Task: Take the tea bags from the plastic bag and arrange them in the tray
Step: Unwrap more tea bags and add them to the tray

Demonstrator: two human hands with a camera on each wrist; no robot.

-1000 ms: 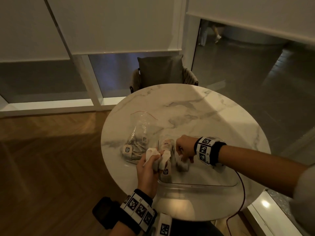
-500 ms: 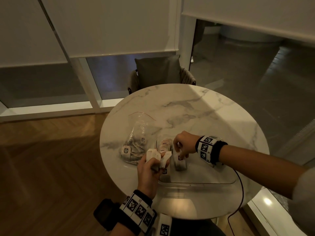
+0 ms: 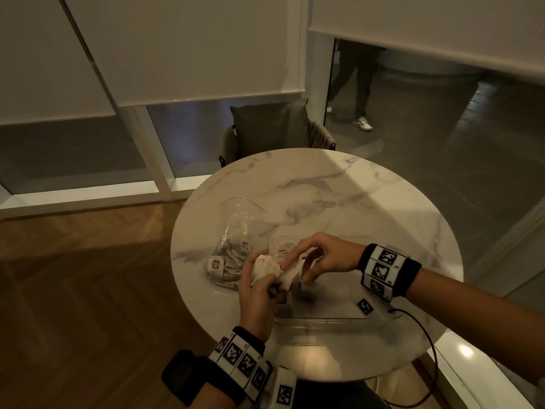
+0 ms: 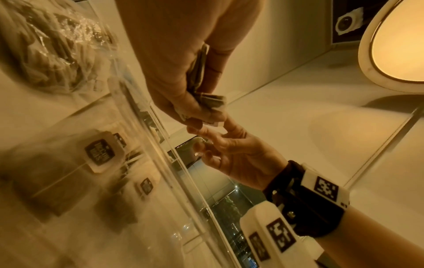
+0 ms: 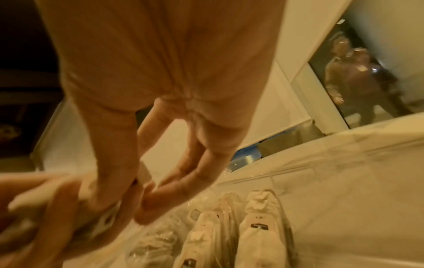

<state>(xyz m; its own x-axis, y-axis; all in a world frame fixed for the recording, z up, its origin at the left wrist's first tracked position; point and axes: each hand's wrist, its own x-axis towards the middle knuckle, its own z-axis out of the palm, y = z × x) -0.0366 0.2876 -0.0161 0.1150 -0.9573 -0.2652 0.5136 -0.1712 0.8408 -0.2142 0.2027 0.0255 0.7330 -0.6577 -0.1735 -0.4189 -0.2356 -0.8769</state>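
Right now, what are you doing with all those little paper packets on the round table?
Those are tea bags. My left hand holds a small bunch of tea bags above the near-left end of the clear tray, and my right hand pinches one from the bunch. A few tea bags already lie side by side in the tray. More wait in the plastic bag, lying on the marble table left of the tray.

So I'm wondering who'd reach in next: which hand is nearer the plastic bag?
Left. The left hand sits beside the plastic bag; the right hand is farther, over the tray.
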